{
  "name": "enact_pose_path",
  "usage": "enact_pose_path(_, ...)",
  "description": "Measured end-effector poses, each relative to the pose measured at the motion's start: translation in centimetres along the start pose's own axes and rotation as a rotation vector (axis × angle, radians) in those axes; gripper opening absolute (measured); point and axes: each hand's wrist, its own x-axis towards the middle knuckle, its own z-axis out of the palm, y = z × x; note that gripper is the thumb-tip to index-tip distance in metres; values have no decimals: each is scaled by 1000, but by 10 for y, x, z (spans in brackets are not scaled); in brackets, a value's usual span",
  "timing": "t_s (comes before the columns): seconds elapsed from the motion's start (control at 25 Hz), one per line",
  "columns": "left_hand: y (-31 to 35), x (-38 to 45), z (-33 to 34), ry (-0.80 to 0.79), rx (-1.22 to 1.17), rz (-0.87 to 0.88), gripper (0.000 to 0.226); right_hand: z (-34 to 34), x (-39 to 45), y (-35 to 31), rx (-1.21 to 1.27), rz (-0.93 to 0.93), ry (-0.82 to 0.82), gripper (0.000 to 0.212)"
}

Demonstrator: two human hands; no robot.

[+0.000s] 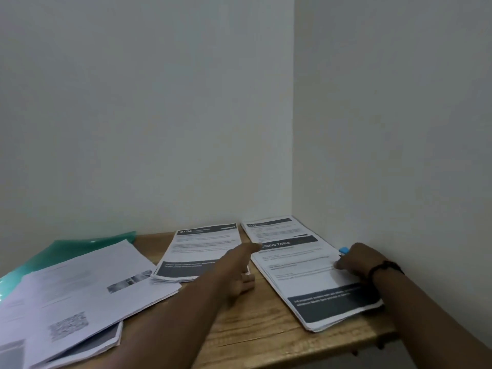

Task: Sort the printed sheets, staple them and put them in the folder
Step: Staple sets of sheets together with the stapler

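I am looking down at a wooden table (pixel 255 331) pushed into the corner of two pale walls (pixel 159 102). My left hand (pixel 241 267) is reaching forward between two piles of printed sheets, its index finger stretched out and pointing toward the far end of the right pile, while my other fingers are curling loosely under against the tabletop and gripping nothing. My right hand (pixel 358 259) is resting on the right edge of the right pile (pixel 311 272), knuckles up and fingers curled down onto the top sheet; I cannot tell whether they are pinching the paper or only pressing on it. A dark band (pixel 383 269) is sitting around that wrist. Just beyond those knuckles, against the wall, a small blue object (pixel 344 250) is peeking out, too hidden to identify.

The right pile is lying tilted, with a dark header strip and a dark footer strip on its top sheet, and another sheet is showing beneath it at the far end. The middle pile (pixel 202 251) is lying just to its left, near the back wall, also topped by a sheet with dark bands. At the left edge of the table, a looser, fanned heap of sheets (pixel 80 296) is spreading toward me. It is partly covering a translucent green folder (pixel 80 249), which is lying flat at the back left.
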Motion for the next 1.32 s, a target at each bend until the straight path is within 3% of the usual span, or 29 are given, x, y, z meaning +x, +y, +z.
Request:
enact_pose_path(0.08,-1,-6,30,10,-108,6,43,3,-4,2,15,5,-10,56)
enact_pose_path(0.28,-7,-7,53,74,-142,53,36,3,-13,2,117,37,-69,50)
enact_pose_path(0.36,-7,-9,54,65,-102,50,31,5,-15,7,173,41,-11,42)
enact_pose_path(0.52,-11,-9,51,90,-5,71,41,8,-28,15,460,26,63,26)
enact_pose_path(0.6,-5,-14,45,65,-38,167,37,8,-42,11,643,-31,164,17)
enact_pose_path(0.76,33,-46,22,35,-32,565,29,-3,-85,-20,1088,-291,387,10)
enact_pose_path(0.84,50,-61,8,39,-83,643,23,-9,-101,-45,1179,-395,443,9)
enact_pose_path(0.96,51,-63,-20,17,-161,599,26,4,-114,-71,1136,-478,436,8)
enact_pose_path(1.16,13,-51,-52,111,-2,511,18,53,-119,-73,963,-439,238,5)
enact_pose_path(1.32,8,-41,-61,122,111,566,22,56,-115,-80,848,-447,171,9)
